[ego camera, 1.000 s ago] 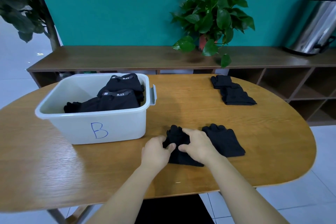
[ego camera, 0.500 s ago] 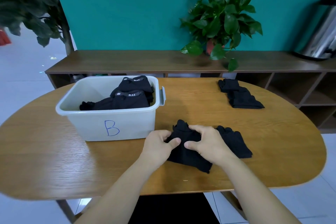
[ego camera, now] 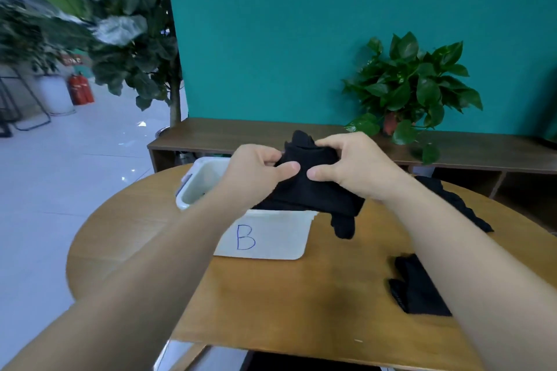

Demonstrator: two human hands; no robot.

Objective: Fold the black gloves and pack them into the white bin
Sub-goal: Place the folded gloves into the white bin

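Gripping a black glove point(ego camera: 313, 187) from both sides, the left hand point(ego camera: 256, 173) and right hand point(ego camera: 355, 164) hold it up above the white bin point(ego camera: 271, 238), which bears a blue handwritten "B" point(ego camera: 245, 237). Another glove point(ego camera: 419, 289) lies on the desk point(ego camera: 286, 295).

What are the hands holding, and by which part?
Both the left hand and right hand pinch a black glove along its upper edge.

Both hands and the held glove point(ego camera: 313, 187) hang over the white bin point(ego camera: 271, 235), blocking its mouth; bare table point(ego camera: 286, 295) lies open in front of it.
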